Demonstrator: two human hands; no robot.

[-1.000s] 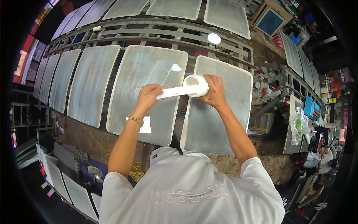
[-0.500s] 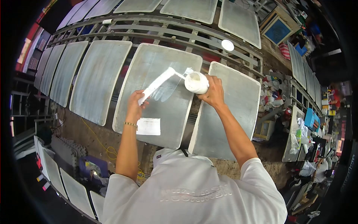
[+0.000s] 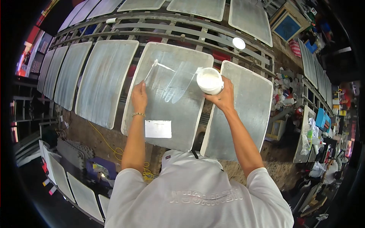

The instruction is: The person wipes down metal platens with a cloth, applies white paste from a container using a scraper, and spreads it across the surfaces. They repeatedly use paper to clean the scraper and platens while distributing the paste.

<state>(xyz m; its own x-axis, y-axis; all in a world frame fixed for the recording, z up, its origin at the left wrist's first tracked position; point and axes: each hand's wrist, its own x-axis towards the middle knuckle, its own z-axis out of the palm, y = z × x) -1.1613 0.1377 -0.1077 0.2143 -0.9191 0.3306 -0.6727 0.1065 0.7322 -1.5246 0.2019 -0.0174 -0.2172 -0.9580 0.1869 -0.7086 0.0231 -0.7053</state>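
Note:
My left hand (image 3: 140, 95) is closed around the lower end of a thin white spatula (image 3: 150, 72), seen nearly edge-on over the upper left of a grey board (image 3: 182, 110). White paste shows at the spatula's top end, with a white streak to its right. My right hand (image 3: 225, 95) grips an open white tub (image 3: 210, 81) from the right, its mouth tilted toward the camera and white material inside. The tub hangs over the board's right edge. Wet-looking smears mark the board's middle. A white paper rectangle (image 3: 158, 129) lies on its lower part.
To the right lies another grey board (image 3: 239, 110); more boards (image 3: 106, 81) stand in rows left and behind. A round white lid (image 3: 238, 43) rests on the metal rails (image 3: 171, 28). Cups (image 3: 283, 91) crowd the right, and a yellow cord (image 3: 110, 146) lies lower left.
My left hand has moved left with the spatula, turning it from flat across the tub to edge-on over the board. The tub has moved slightly right in view, and a white streak shows on the board.

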